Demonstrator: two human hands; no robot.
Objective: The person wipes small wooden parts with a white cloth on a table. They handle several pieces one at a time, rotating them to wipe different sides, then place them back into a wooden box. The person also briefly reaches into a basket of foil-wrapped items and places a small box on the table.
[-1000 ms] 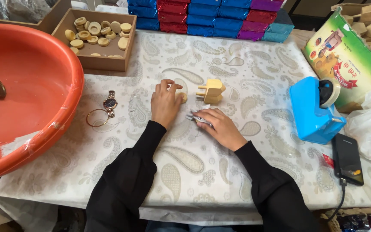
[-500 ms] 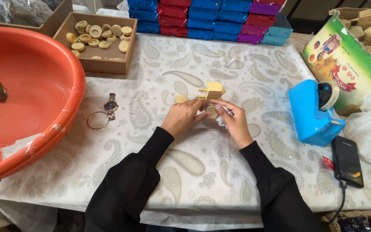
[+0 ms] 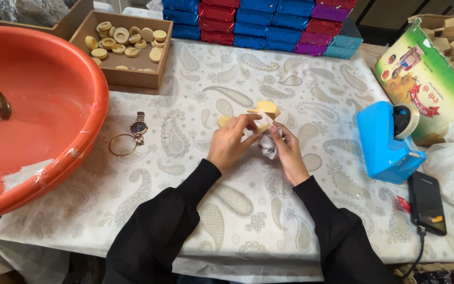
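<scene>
My left hand and my right hand meet over the middle of the table, both in black sleeves. Together they hold a small tan block and a crumpled clear plastic wrapper around it. A pale yellow wooden block stands on the cloth just beyond my fingertips. A round tan disc lies beside my left fingers.
A big orange basin fills the left side. A brown box of round discs stands at the back left, stacked blue, red and purple packets at the back. A wristwatch, bangle, blue tape dispenser, phone and green carton lie around.
My hands moved from flat on the cloth to the yellow block and came together. The right hand brought the wrapper up, and both now grip a small block with it.
</scene>
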